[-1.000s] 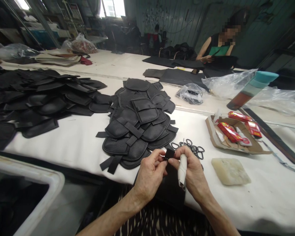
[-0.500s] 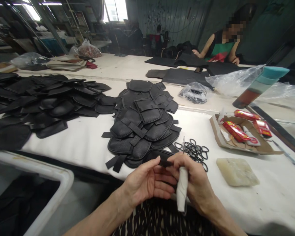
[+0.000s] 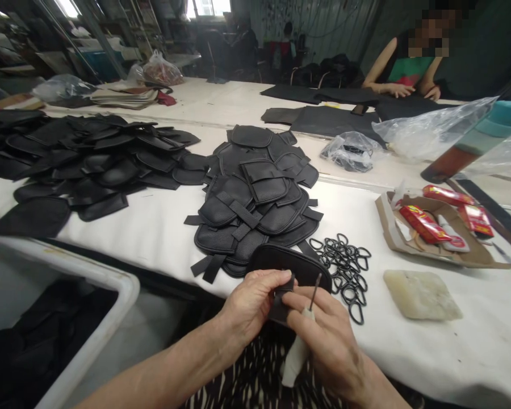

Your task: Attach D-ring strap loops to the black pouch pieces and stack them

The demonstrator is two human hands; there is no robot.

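Note:
My left hand [image 3: 252, 304] is closed, pinching the strap of a black leather piece [image 3: 287, 262] that lies at the table's near edge. My right hand [image 3: 330, 339] is closed around a tool with a white wrapped handle [image 3: 295, 356]; its thin metal tip points up beside the strap. Just beyond my hands is a heap of finished black leather pieces with straps [image 3: 255, 201]. To the right of it lies a cluster of black rings [image 3: 344, 265].
A second spread of black leather pieces [image 3: 89, 162] covers the left of the white table [image 3: 153, 227]. At right are a pale block [image 3: 421, 293], a cardboard tray with red packets [image 3: 434, 230] and plastic bags. A white bin [image 3: 59, 318] stands lower left. Another person [image 3: 409, 71] works at the far table.
The black leather piece has come up flat onto the table edge. My right hand turned the tool so its metal tip points up, and both hands dropped slightly toward me.

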